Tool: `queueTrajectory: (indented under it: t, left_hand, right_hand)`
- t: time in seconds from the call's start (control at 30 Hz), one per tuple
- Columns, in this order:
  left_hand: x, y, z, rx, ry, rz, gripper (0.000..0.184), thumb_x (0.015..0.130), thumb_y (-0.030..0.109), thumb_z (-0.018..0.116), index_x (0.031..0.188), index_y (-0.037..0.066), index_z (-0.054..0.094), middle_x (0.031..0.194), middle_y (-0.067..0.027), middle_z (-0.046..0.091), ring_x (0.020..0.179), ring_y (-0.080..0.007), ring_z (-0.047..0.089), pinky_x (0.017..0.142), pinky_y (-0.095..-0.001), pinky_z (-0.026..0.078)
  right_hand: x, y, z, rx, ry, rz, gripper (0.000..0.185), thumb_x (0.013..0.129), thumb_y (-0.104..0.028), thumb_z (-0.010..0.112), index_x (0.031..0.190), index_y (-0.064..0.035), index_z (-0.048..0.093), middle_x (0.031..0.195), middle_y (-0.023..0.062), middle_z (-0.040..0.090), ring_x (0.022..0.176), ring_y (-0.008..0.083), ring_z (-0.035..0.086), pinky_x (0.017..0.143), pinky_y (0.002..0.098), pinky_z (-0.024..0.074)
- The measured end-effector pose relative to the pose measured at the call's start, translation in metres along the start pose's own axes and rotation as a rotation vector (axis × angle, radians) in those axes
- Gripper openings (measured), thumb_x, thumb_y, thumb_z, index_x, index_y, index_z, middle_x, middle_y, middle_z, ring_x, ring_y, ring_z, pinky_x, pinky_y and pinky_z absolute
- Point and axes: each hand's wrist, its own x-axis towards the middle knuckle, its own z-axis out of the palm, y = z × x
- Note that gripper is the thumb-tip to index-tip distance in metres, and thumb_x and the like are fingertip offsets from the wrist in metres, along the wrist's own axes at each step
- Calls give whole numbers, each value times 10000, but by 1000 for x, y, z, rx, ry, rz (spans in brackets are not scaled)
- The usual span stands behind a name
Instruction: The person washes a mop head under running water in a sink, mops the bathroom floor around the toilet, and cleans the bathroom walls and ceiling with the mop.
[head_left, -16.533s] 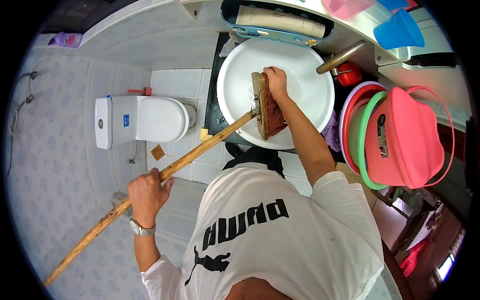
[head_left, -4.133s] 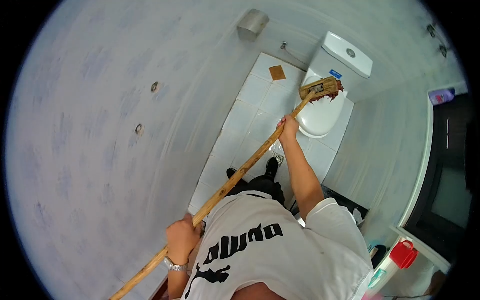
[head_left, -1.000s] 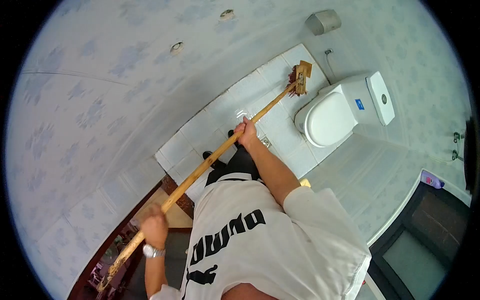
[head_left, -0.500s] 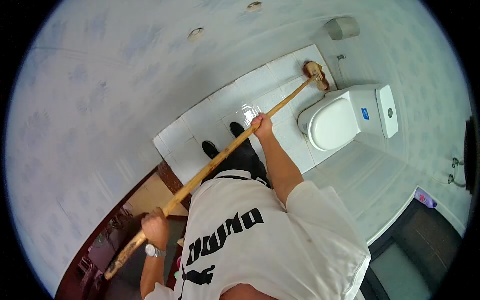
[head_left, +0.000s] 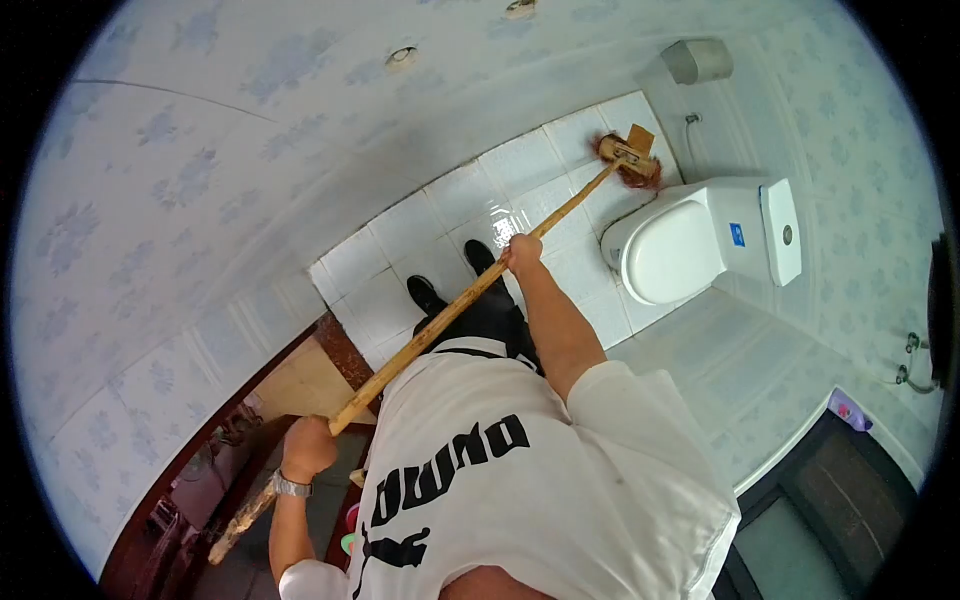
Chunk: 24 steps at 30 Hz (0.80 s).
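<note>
A long wooden-handled push broom [head_left: 420, 342] runs diagonally from the lower left to the far corner of the tiled floor. Its head [head_left: 628, 160], a wooden block with reddish-brown bristles, rests on the tiles beside the white toilet [head_left: 672, 250]. A flat tan piece sticks up from the head. My left hand [head_left: 308, 448], with a watch on the wrist, is wrapped round the upper handle. Further down, my right hand [head_left: 522, 252] is closed round the middle of the handle, above my black shoes.
A patterned wall [head_left: 250, 180] borders the floor on the left. A metal paper holder [head_left: 697, 61] hangs on the far wall. A dark doorway with a reddish-brown sill [head_left: 345, 355] lies at lower left. On a ledge at right lies a purple bottle [head_left: 849, 410]. The white floor tiles [head_left: 460, 196] look shiny.
The broom head has turned and shifted slightly left, now showing its bristles and the tan piece more. My left hand has rotated at the wrist on the handle. My right hand has barely moved.
</note>
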Motion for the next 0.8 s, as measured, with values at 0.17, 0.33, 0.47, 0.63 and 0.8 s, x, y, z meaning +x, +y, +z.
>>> queueTrajectory:
  t: [0.17,0.33,0.47,0.63,0.8]
  left_hand:
    - [-6,3,-7,111,184,-142,53,668,63,608,696,19,600,667,-195,622,657,-335,647,566,-421,511]
    - [-4,-21,18,-75,-71,171,72,721,51,598,676,79,549,582,-124,563,554,-272,609,521,-411,477]
    - [-13,-13,23,159,277,-138,38,681,55,617,651,39,600,652,-158,617,620,-315,635,545,-402,503]
    - [-1,-18,16,-108,-167,66,57,653,49,615,696,12,614,661,-181,624,644,-332,639,565,-403,521]
    - [-12,-14,23,286,297,-153,68,700,40,621,689,52,556,594,-146,591,639,-309,647,580,-385,520]
  right_hand:
    - [22,19,-20,768,-703,280,81,837,-39,499,790,7,452,579,111,421,465,224,451,399,378,408]
    - [-19,13,-6,68,-78,6,71,816,7,495,765,10,446,571,117,415,429,232,444,359,380,390]
    - [-12,22,-12,364,-271,188,49,842,27,459,802,8,480,630,117,445,475,229,444,399,380,388]
    - [-17,8,3,112,-139,39,85,845,21,467,761,11,466,597,121,440,437,230,432,378,387,399]
    - [12,27,-3,628,-563,225,95,825,2,500,871,83,515,647,139,482,479,250,496,412,392,416]
